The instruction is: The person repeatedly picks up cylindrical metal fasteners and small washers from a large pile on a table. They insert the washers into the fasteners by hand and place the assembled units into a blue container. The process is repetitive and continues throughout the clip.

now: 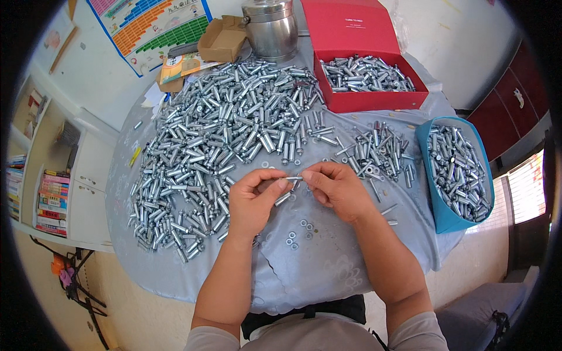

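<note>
Over the middle of the table my two hands meet fingertip to fingertip. A slim metal bolt [294,178] lies level between them. My left hand [255,196] pinches one end of it with thumb and forefinger; my right hand [336,188] pinches the other end, its remaining fingers curled in. Whether a nut or washer is at my right fingertips cannot be made out. A large heap of silvery expansion bolts [234,111] spreads beyond and to the left. Several loose washers or nuts [293,240] lie on the cloth just nearer than my hands.
A smaller pile of thin bolts [377,146] lies right of my hands. The red box [377,103] at the back and the blue bin [434,193] at the right hold more. Behind the heap stand a metal pot [270,35] and a cardboard box [222,42].
</note>
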The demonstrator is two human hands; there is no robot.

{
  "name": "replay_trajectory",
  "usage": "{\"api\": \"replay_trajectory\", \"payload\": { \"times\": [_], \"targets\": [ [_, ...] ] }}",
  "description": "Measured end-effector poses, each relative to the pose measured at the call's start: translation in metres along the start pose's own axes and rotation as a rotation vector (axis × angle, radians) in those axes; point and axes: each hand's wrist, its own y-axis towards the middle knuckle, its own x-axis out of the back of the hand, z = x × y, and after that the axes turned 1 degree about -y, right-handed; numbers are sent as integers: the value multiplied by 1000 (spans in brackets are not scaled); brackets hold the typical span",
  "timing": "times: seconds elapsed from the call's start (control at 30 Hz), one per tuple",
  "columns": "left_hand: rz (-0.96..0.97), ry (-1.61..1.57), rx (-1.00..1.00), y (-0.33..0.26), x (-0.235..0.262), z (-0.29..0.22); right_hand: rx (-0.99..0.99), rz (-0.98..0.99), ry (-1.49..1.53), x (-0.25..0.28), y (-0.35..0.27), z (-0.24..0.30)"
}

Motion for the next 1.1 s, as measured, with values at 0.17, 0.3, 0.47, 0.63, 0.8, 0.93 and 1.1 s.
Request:
{"api": "replay_trajectory", "payload": {
  "times": [0.17,0.3,0.47,0.63,0.8,0.93,1.1],
  "targets": [
    [29,11,16,0,0,2,26,-30,43,4,4,-5],
    [36,16,-5,0,0,4,-35,44,36,-1,0,0],
    [-56,162,-37,-1,-1,-1,47,-159,-25,-1,3,-3],
    [-520,650,-275,11,37,-12,425,-737,16,21,16,-4],
    [-582,1161,-273,10,72,-17,653,-1063,-252,55,26,-5],
    [-436,1469,-127,2,63,-32,674,-1081,-238,56,24,1],
    [-385,1572,-6,1,53,-34,723,-997,-526,62,21,0]
  ]
}}
